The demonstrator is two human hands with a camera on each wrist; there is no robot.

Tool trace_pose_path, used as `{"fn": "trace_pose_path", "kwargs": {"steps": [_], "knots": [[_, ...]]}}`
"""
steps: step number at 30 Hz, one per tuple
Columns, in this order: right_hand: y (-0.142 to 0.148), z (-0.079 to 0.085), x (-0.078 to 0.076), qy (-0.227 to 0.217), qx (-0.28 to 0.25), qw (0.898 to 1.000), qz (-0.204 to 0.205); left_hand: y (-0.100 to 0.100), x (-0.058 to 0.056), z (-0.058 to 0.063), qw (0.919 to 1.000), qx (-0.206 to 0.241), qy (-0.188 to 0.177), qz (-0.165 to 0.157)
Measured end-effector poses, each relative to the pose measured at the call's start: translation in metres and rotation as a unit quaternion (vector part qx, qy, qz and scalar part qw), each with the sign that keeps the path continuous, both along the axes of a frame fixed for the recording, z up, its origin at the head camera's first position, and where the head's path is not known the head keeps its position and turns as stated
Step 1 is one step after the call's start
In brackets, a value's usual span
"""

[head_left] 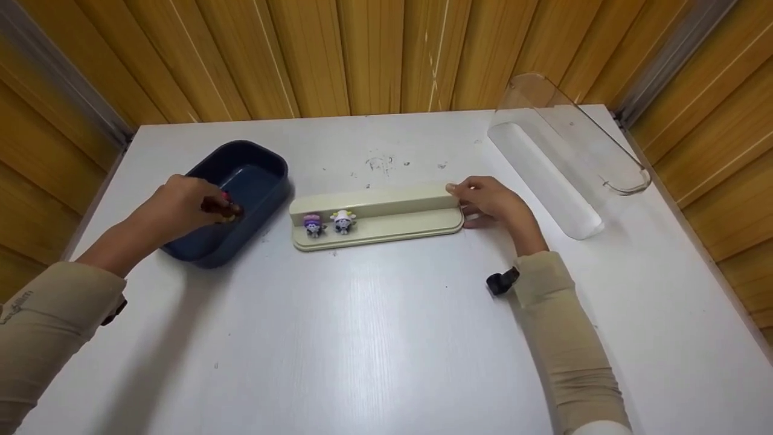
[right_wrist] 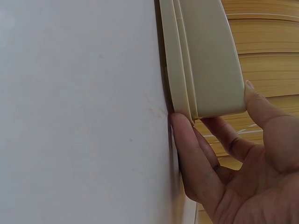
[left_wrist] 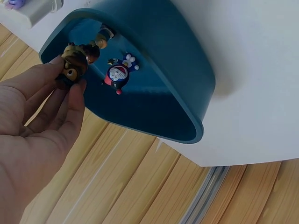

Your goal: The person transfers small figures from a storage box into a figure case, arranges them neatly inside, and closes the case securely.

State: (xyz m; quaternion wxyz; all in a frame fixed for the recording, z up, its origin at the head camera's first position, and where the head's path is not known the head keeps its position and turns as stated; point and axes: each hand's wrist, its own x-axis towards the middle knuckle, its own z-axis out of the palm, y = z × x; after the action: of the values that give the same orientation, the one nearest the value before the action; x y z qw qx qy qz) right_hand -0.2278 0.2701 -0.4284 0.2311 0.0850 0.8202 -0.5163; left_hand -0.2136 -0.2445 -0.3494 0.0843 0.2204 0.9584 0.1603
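Note:
My left hand (head_left: 172,202) is over the dark blue bin (head_left: 256,181) and pinches a small brown figurine (left_wrist: 74,64) between thumb and fingers. Inside the bin, the left wrist view shows a blue, white and red figurine (left_wrist: 117,74) and another small brownish one (left_wrist: 103,36). At the right end of a cream stepped display base (head_left: 398,225), my right hand (head_left: 498,202) grips it, thumb on the upper step and fingers at the end and lower edge. A purple-hatted figurine (head_left: 313,225) and a white, yellow-horned figurine (head_left: 343,222) stand on the base's lower step, towards its left end.
A clear plastic cover (head_left: 567,145) lies at the back right of the white table (head_left: 374,338). Wood-patterned panels (head_left: 374,57) rise behind the table and at both sides. Dark scuff marks (head_left: 379,163) show on the tabletop behind the base.

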Motion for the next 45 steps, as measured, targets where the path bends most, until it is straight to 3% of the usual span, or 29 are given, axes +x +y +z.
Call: {"fn": "trace_pose_path", "kwargs": {"steps": [12,32,45], "knots": [[-0.002,0.0,0.0,-0.001,-0.001,1.0,-0.005,0.006,-0.001,0.001,0.9993,0.002,0.029,-0.024],[-0.001,0.0,0.0,-0.007,0.002,1.0,0.0,0.032,-0.009,0.012,0.9996,0.023,0.016,-0.004],[-0.002,0.0,-0.001,0.002,0.005,1.0,-0.007,0.076,-0.008,0.02,0.9991,0.014,0.024,-0.032]]}}
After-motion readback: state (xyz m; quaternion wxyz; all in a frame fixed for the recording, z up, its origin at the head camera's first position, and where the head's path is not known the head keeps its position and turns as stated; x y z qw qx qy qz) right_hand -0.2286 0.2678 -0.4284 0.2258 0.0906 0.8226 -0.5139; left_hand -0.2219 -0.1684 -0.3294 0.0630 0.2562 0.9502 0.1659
